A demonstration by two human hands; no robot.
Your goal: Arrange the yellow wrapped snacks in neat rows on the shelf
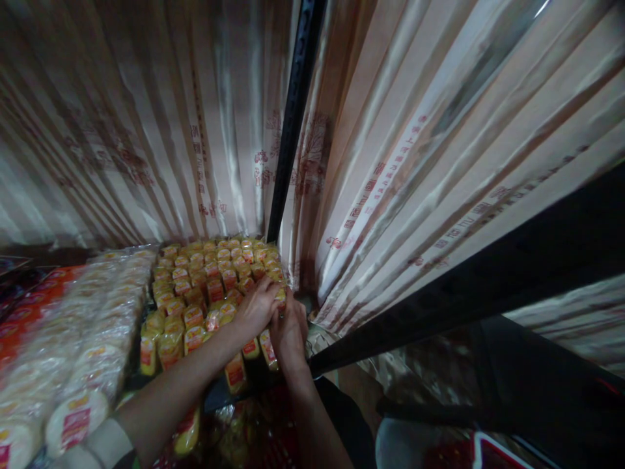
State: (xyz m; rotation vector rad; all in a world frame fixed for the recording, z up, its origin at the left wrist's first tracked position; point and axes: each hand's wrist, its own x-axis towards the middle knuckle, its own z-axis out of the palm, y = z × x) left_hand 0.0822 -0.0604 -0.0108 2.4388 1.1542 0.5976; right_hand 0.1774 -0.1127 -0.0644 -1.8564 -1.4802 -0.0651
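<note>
Rows of small yellow packets (215,290) in clear wrap with red and orange labels stand close together on a dark shelf. My left hand (256,305) reaches over them to the right end, fingers curled down on a yellow packet (280,294) there. Beside it, my right hand (290,332) is closed near the same packet, touching or almost touching my left fingers. Whatever is inside my right fingers is hidden. Several packets at the front, one with a red label (236,372), stand more loosely spaced.
Stacked white round packs (78,417) fill the left, next to orange-red packaging (34,299). A printed pale curtain (219,130) hangs behind. Black uprights (293,117) and a dark slanting bar (439,280) frame the right. A red crate (268,430) with packets sits below.
</note>
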